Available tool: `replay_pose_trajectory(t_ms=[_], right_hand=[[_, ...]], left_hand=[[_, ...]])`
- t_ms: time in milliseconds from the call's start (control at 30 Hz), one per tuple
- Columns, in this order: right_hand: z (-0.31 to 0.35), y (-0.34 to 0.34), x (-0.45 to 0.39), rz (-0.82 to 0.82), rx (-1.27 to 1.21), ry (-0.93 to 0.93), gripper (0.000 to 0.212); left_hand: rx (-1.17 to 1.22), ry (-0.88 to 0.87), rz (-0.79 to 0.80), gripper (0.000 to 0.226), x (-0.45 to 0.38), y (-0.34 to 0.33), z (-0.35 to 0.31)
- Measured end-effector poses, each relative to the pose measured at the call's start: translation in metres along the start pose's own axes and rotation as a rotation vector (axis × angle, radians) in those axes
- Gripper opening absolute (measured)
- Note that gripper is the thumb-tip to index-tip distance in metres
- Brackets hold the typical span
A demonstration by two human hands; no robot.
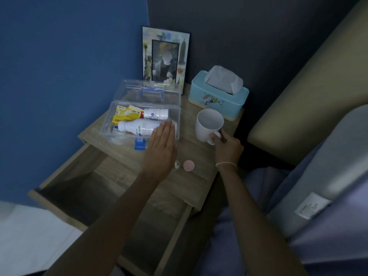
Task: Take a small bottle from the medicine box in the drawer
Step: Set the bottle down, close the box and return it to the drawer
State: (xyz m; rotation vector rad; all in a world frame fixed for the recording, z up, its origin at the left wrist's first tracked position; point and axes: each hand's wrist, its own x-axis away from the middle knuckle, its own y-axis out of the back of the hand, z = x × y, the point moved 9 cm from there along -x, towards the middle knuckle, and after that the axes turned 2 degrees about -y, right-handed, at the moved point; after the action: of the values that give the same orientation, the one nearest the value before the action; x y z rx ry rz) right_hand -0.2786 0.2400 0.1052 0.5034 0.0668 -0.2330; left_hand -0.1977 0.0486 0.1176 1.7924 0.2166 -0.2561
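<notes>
Bottles (139, 126), two, lie in box (111, 124); left hand (162, 142) flat, right hand (227, 147) grips mug (209, 124).

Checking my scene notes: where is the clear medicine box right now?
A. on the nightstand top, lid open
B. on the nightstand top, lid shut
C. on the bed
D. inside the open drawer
A: the medicine box sits on the nightstand top with its lid raised behind it; the drawer below holds no box.

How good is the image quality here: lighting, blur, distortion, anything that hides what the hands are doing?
Head view: dim, bluish room light, soft overall focus. Wide-angle bending curves the open drawer and frame edges. The drawer's inside is deep in shadow. The clear medicine box shows faint glare; its bottle labels are unreadable. The left hand and right hand on the white mug stay distinct.
</notes>
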Motion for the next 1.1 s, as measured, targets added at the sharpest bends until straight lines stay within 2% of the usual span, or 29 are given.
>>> replay_pose_trajectory(t_ms=[367, 600, 1100], right_hand=[[-0.003, 0.014, 0.042, -0.021, 0.02, 0.043, 0.039], [-0.003, 0.01, 0.046, 0.025, -0.007, 0.007, 0.041], [-0.006, 0.005, 0.044, 0.107, 0.026, -0.02, 0.04]], left_hand=[[0.024, 0.011, 0.024, 0.058, 0.021, -0.001, 0.007], [0.044, 0.019, 0.063, 0.063, 0.025, -0.01, 0.012], [0.055, 0.002, 0.047, 0.062, 0.025, -0.008, 0.01]])
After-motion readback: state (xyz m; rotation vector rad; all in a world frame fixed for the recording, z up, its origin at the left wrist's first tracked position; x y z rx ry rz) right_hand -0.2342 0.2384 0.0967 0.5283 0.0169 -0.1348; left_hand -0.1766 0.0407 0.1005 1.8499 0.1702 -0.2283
